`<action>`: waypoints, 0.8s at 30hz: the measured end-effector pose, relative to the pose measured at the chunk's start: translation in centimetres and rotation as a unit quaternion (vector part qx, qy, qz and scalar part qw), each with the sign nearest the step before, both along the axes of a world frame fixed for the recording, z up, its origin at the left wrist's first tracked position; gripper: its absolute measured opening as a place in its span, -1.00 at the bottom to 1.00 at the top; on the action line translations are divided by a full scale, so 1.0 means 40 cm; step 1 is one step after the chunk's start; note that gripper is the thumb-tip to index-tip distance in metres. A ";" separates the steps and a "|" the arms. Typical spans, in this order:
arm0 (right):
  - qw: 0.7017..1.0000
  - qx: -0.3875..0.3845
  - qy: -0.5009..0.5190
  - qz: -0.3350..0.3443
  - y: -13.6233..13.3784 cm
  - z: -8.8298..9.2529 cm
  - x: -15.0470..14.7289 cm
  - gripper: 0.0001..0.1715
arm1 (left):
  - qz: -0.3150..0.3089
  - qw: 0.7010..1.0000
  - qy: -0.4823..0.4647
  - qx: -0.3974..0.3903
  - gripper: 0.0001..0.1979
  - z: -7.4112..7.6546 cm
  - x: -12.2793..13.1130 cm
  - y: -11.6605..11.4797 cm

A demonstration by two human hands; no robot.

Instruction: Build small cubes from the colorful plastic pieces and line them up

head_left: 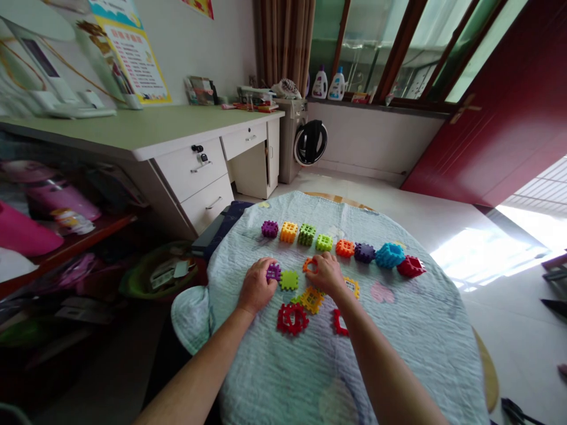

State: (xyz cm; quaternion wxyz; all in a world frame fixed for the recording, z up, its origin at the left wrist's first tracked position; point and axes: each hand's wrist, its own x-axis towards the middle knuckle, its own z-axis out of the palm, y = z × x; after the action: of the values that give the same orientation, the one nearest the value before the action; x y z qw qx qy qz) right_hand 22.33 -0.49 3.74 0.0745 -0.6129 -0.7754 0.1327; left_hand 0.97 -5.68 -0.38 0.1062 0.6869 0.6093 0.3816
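Note:
My left hand (pixel 257 287) is closed around the edge of a purple toothed plastic building tile (pixel 274 272). Right beside that tile lies a light green tile (pixel 289 280). The fingers of my right hand (pixel 328 273) grip an orange tile (pixel 308 265), partly hidden by them. Nearer to me, a yellow tile (pixel 312 300) overlaps a green one, and a red tile (pixel 292 319) lies flat. Another red tile (pixel 340 323) and a yellow tile (pixel 353 287) are partly covered by my right arm.
Across the cloth-covered round table (pixel 398 348) runs a row of assembled blocks, from a purple cube (pixel 269 229) to a red block (pixel 411 267). A desk (pixel 177 127) stands at the left, and a washing machine (pixel 292 139) behind it. A green basin (pixel 133 283) is beside the table.

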 end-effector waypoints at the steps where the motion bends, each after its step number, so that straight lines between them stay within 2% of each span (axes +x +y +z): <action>1: 1.000 0.001 0.001 0.006 0.000 0.002 0.001 -0.68 | 0.000 1.000 0.001 0.000 -0.56 -0.001 0.000 0.000; 4: 0.999 0.025 0.011 0.017 0.007 0.016 0.033 -0.60 | 0.001 1.000 0.004 0.002 -0.58 -0.005 -0.001 0.002; 8: 0.997 0.073 0.009 -0.031 0.050 0.053 0.137 -0.49 | -0.003 1.000 0.007 0.006 -0.59 -0.007 -0.002 0.003; 13: 0.995 0.053 -0.048 -0.064 0.133 0.088 0.252 -0.46 | -0.011 1.000 0.013 0.003 -0.63 0.000 -0.001 0.001; 17: 0.995 0.025 -0.078 -0.064 0.172 0.085 0.272 -0.46 | -0.012 1.000 0.013 -0.002 -0.65 0.005 0.001 -0.001; 24: 0.995 0.010 -0.087 -0.056 0.192 0.067 0.255 -0.48 | -0.012 1.000 0.011 -0.004 -0.65 0.008 0.001 -0.002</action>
State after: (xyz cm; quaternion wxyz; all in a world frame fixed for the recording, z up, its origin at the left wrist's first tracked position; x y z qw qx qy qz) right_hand 32.55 7.19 6.43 0.0199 -0.6636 -0.7449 0.0665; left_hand 1.01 -5.76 -0.08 0.1070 0.6974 0.6041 0.3704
